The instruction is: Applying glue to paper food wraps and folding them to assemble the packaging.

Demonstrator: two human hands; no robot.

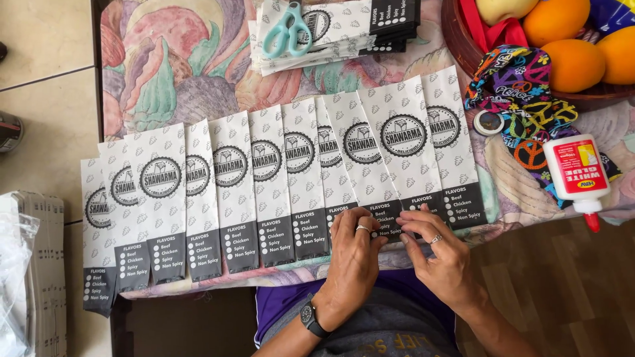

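A row of printed paper bags (231,192) overlaps along the table edge (198,281). The left hand (354,254) presses flat, fingers loose, on the dark bottom end of one bag (385,218). The right hand (440,254) pinches that same end between fingertips. Further right lies a glue bottle (577,172).

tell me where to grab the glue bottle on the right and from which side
Grip the glue bottle across its wide white body, coming from above. It lies flat on the table, red nozzle toward the near edge, with both long sides free.
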